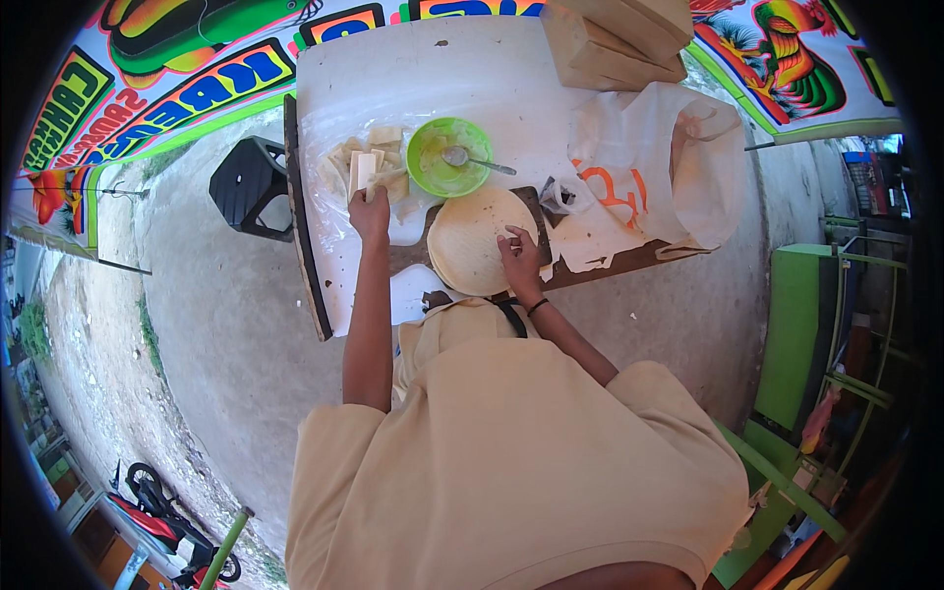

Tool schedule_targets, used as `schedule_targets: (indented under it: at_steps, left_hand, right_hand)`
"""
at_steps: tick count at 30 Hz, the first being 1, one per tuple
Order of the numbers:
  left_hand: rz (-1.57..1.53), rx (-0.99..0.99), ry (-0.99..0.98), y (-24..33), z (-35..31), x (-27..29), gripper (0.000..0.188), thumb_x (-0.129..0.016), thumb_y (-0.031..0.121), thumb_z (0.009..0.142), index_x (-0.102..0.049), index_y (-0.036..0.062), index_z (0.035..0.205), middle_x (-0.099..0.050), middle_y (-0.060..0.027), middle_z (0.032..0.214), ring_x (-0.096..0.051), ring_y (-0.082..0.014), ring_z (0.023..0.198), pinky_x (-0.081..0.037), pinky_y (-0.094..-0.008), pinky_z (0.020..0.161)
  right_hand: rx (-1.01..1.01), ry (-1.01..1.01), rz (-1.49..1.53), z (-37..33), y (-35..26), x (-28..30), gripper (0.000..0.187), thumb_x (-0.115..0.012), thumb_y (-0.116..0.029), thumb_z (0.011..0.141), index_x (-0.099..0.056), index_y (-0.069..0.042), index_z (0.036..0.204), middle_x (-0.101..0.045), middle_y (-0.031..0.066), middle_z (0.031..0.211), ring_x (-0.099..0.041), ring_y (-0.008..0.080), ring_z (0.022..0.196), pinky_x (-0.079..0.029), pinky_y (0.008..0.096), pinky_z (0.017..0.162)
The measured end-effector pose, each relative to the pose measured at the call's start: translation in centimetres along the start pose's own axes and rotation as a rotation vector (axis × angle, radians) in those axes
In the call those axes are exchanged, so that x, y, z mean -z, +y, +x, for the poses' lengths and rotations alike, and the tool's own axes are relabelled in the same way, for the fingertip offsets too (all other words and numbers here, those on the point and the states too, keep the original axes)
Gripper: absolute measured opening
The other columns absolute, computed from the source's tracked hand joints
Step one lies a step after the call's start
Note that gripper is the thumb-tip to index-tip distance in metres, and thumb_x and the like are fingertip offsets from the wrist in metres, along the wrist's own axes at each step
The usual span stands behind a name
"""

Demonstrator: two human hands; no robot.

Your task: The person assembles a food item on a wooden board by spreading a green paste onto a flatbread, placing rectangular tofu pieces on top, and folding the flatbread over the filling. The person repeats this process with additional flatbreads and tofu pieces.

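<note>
My left hand (369, 212) is closed on a pale, flat rectangular folded piece (364, 173), held over a pile of similar pale folded wrappers (387, 147) on clear plastic. My right hand (521, 261) is above the right part of a stack of thin round wrappers (474, 241), fingers bent and apart, with nothing visible between them. The stack lies on a dark board (538, 211). Just beyond it stands a bright green bowl (431, 182) with some pale residue inside. A metal spoon (482, 163) rests in the bowl, its handle over the rim.
The white table (472, 69) has brown cartons (619, 44) at its far right. A large white plastic bag (678, 162) and a small clear bag with dark contents (562, 195) lie to the right. Beyond the left edge is a black stool (246, 187); colourful banners (197, 88) hang behind.
</note>
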State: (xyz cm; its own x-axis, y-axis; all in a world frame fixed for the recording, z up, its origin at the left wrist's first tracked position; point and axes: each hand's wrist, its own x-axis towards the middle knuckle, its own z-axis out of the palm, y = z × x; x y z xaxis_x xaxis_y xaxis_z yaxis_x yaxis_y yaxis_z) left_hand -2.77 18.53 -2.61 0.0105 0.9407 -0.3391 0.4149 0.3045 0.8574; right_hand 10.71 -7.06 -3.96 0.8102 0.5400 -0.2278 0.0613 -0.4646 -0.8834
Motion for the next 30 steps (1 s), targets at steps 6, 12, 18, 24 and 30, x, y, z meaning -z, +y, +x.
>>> schedule_targets:
  at_steps: [6, 12, 18, 24, 30]
  left_hand:
    - [0.231, -0.168, -0.112, 0.8, -1.1, -0.6, 0.052, -0.075, 0.026, 0.072, -0.054, -0.0019, 0.11, -0.068, -0.0211, 0.09, -0.066, -0.033, 0.085, -0.05, -0.0405, 0.08]
    - [0.569, -0.124, -0.01, 3.8, -2.2, -1.8, 0.049, -0.075, 0.028, 0.075, -0.054, 0.0063, 0.114, -0.059, -0.0196, 0.109, -0.061, -0.0386, 0.097, -0.05, -0.0449, 0.083]
    - [0.578, -0.214, -0.077, 3.7, -1.6, -1.6, 0.048, -0.075, 0.024, 0.075, -0.053, 0.0082, 0.114, -0.058, -0.0188, 0.104, -0.059, -0.0391, 0.1, -0.049, -0.0449, 0.085]
    - [0.4, -0.279, -0.09, 1.2, 0.1, -2.5, 0.044, -0.074, 0.021, 0.073, -0.057, 0.0033, 0.11, -0.063, -0.0239, 0.098, -0.062, -0.041, 0.095, -0.049, -0.0464, 0.084]
    - [0.518, -0.292, -0.12, 1.5, 0.2, -1.5, 0.042, -0.073, 0.023, 0.073, -0.061, -0.0023, 0.104, -0.065, -0.025, 0.1, -0.064, -0.0387, 0.094, -0.05, -0.0441, 0.084]
  right_hand:
    - [-0.023, 0.149, 0.065, 6.5, -7.2, -0.3, 0.058, -0.074, -0.034, 0.079, -0.052, 0.0, 0.121, -0.065, 0.008, 0.083, -0.061, 0.0182, 0.073, -0.049, 0.0323, 0.069]
    - [-0.131, 0.072, -0.14, 12.6, -8.8, -2.3, 0.045, -0.077, -0.031, 0.073, -0.065, 0.001, 0.103, -0.069, 0.0163, 0.089, -0.068, 0.0242, 0.085, -0.053, 0.0348, 0.072]
    - [-0.002, 0.067, 0.121, 11.1, -11.5, -4.7, 0.025, -0.072, -0.022, 0.079, -0.071, 0.001, 0.089, -0.068, 0.0137, 0.069, -0.068, 0.0243, 0.062, -0.054, 0.0329, 0.061]
    - [0.137, 0.006, -0.074, 10.0, -10.3, -6.1, 0.027, -0.059, -0.022, 0.091, -0.069, 0.003, 0.087, -0.068, 0.0091, 0.068, -0.066, 0.0145, 0.057, -0.054, 0.0268, 0.054]
    - [-0.159, -0.056, 0.372, 9.9, -9.6, -5.1, 0.034, -0.052, -0.028, 0.097, -0.062, 0.005, 0.094, -0.067, 0.0105, 0.078, -0.064, 0.0157, 0.06, -0.055, 0.0287, 0.056]
